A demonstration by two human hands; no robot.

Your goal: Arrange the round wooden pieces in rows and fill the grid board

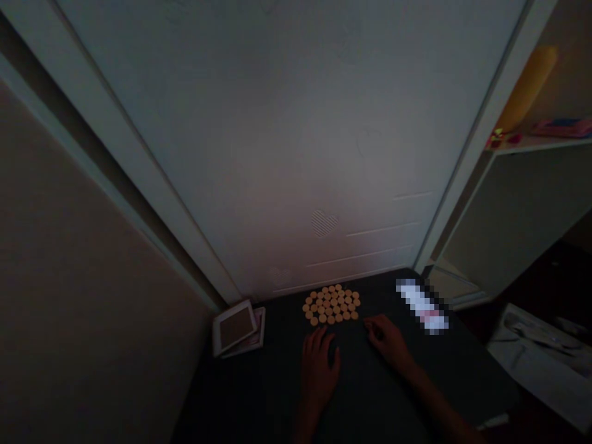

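Observation:
Several small round wooden discs [331, 304] lie close together, forming a flat cluster near the back of the dark tabletop. Just in front of the cluster, my left hand [320, 365] rests palm down with its fingers stretched and the thumb apart; it holds nothing. My right hand [387, 340] is at the cluster's right front corner. Its thumb and forefinger are pinched together, and in the dim light I cannot make out what is between them.
Two stacked shallow white-edged boxes or trays [237, 327] sit at the table's left edge. A bright pixelated device [422, 305] lies at the right. Behind stands a pale panel [296, 154] with a heart pattern. A shelf [536, 145] and a white box [539, 370] are at the right.

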